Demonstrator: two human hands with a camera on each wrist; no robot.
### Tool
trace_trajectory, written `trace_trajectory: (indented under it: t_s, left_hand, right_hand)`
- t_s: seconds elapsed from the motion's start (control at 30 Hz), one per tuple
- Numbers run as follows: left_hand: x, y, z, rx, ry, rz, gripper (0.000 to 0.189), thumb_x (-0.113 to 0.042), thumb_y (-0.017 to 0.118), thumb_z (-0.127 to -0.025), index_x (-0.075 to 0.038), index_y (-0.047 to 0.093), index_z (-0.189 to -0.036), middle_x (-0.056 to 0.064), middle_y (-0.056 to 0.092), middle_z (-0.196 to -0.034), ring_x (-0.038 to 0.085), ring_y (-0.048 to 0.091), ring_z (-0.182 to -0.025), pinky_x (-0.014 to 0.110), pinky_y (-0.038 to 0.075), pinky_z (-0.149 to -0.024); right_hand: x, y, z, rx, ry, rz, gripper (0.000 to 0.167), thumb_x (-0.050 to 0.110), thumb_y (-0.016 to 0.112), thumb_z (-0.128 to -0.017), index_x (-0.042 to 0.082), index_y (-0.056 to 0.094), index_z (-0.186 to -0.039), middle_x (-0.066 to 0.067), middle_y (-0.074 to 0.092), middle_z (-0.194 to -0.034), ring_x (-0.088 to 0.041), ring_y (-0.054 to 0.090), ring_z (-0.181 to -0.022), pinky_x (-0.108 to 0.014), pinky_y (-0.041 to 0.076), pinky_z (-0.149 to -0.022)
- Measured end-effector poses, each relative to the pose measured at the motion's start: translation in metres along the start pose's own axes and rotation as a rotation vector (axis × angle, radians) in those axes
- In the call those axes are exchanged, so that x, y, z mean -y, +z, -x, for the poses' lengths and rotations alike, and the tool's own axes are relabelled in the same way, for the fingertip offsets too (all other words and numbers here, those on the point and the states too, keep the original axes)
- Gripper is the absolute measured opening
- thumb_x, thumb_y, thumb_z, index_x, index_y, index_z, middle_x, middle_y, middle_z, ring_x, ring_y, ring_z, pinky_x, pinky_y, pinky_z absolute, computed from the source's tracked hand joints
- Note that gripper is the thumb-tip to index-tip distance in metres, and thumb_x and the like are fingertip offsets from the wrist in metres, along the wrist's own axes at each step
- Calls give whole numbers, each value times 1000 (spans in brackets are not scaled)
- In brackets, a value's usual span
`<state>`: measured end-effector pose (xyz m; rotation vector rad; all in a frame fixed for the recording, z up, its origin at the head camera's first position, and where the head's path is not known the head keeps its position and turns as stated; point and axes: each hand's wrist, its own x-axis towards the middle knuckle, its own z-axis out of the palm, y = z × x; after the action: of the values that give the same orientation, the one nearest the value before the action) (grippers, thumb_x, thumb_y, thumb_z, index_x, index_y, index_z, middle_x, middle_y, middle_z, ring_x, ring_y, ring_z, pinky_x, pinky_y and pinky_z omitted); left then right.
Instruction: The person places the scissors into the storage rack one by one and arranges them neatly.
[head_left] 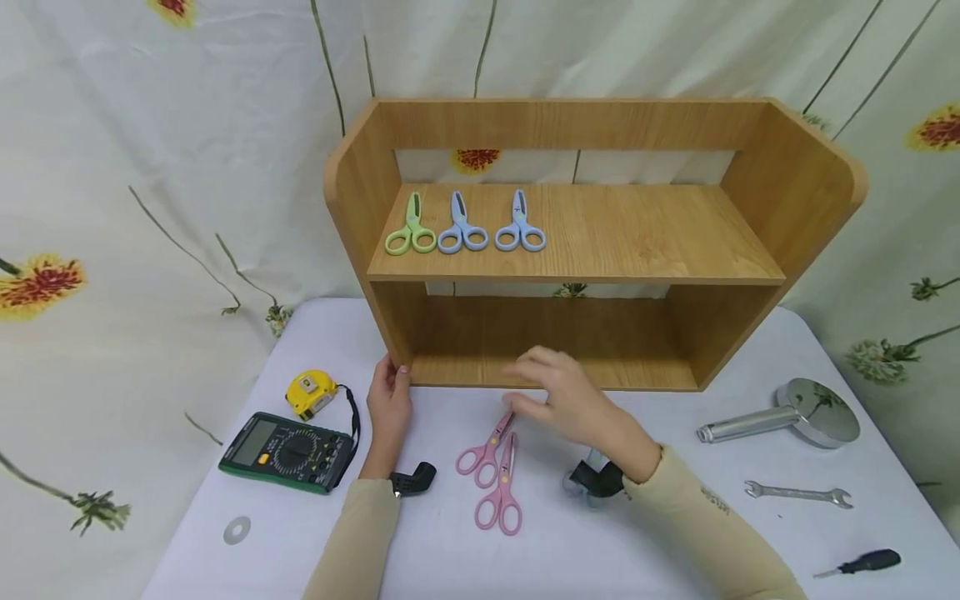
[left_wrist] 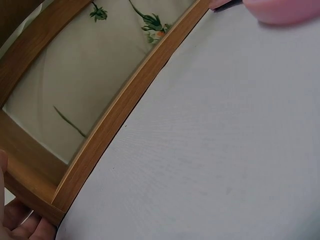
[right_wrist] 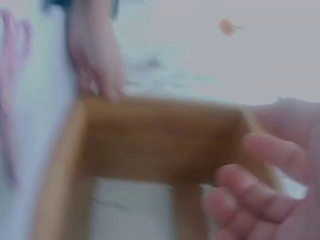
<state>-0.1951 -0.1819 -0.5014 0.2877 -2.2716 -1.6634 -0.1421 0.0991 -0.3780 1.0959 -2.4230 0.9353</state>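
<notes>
My left hand [head_left: 390, 408] grips the lower left corner of a two-tier wooden shelf [head_left: 577, 279], thumb in front; in the left wrist view its fingers [left_wrist: 37, 227] curl around the edge. My right hand [head_left: 566, 396] hovers before the lower tier with loosely bent fingers and nothing in them. Below it, two pairs of pink scissors [head_left: 487, 454] lie overlapping on the table, the upper pair's tip close to the right thumb. On the upper tier lie green scissors [head_left: 412, 227] and two pairs of blue scissors [head_left: 461, 225], points toward the back.
At left lie a yellow tape measure [head_left: 309, 392], a multimeter [head_left: 288, 452] and a grey washer [head_left: 237, 530]. To the right are a shower head [head_left: 817, 414], a wrench [head_left: 798, 493] and a screwdriver [head_left: 862, 563]. A pale blue item [head_left: 592, 500] is partly hidden under the right wrist.
</notes>
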Motion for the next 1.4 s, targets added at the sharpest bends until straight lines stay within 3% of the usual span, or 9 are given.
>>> trace_trajectory:
  t_s: [0.13, 0.23, 0.37, 0.6, 0.83, 0.97, 1.07, 1.27, 1.4]
  left_hand:
    - [1, -1, 0, -6, -4, 12, 45, -18, 46, -108, -9, 45, -152, 16, 51, -153, 33, 54, -138, 50, 47, -114]
    - [2, -1, 0, -6, -3, 16, 45, -16, 47, -108, -8, 45, -152, 18, 52, -151, 34, 55, -136, 50, 47, -114]
    - [3, -2, 0, -1, -4, 7, 45, -18, 47, -108, -9, 45, -152, 17, 53, -152, 33, 55, -137, 50, 46, -114]
    - [1, -1, -2, 9, 11, 6, 45, -21, 46, -108, -11, 44, -152, 15, 52, -153, 31, 54, -138, 48, 45, -116]
    - [0, -2, 0, 5, 9, 9, 45, -21, 47, -108, -10, 45, -151, 15, 52, -152, 32, 54, -138, 48, 46, -115]
    - [2, -2, 0, 8, -3, 5, 45, -21, 46, -108, -11, 44, -152, 15, 51, -153, 31, 53, -139, 48, 46, -115]
    - [2, -2, 0, 6, -3, 1, 45, -21, 46, -108, -10, 44, -152, 15, 51, -154, 32, 53, -139, 49, 46, -115]
    - [2, -1, 0, -2, -1, -5, 45, -20, 47, -108, -9, 44, -152, 17, 51, -153, 34, 53, -139, 50, 46, -115]
    - [1, -2, 1, -2, 3, 0, 45, -20, 47, -108, -8, 45, -152, 17, 52, -153, 33, 54, -138, 49, 46, -115]
  right_hand:
    - [2, 40, 15, 265, 157, -23, 38, 24, 73, -91, 11, 70, -128, 1, 71, -92, -12, 65, -81, -26, 54, -74]
    - [3, 67, 26, 437, 265, -32, 48, 29, 71, -92, 13, 65, -136, 6, 66, -80, -6, 57, -75, -27, 51, -74]
    - [2, 91, 37, 567, 319, 7, 52, 36, 71, -91, 18, 63, -139, 9, 56, -67, -5, 51, -74, -30, 50, -75]
    - [0, 101, 42, 488, 351, -15, 42, 33, 73, -91, 18, 67, -129, 4, 66, -77, -8, 52, -75, -30, 48, -72]
    - [-2, 104, 43, 480, 378, -13, 46, 36, 73, -90, 15, 68, -130, -1, 77, -97, -11, 61, -83, -34, 52, -76]
    - [-4, 107, 44, 481, 384, -12, 42, 39, 73, -90, 17, 68, -125, 5, 69, -77, -9, 56, -75, -29, 47, -69]
    - [-4, 108, 44, 465, 393, -22, 36, 43, 73, -89, 18, 67, -114, 9, 52, -62, -8, 48, -65, -25, 38, -61]
    - [-3, 108, 45, 425, 444, -85, 36, 56, 67, -91, 22, 56, -95, 11, 45, -57, -5, 44, -56, -22, 31, -51]
    - [-3, 104, 44, 401, 490, -176, 35, 52, 60, -96, 21, 52, -83, 11, 46, -58, -4, 45, -56, -21, 32, -52]
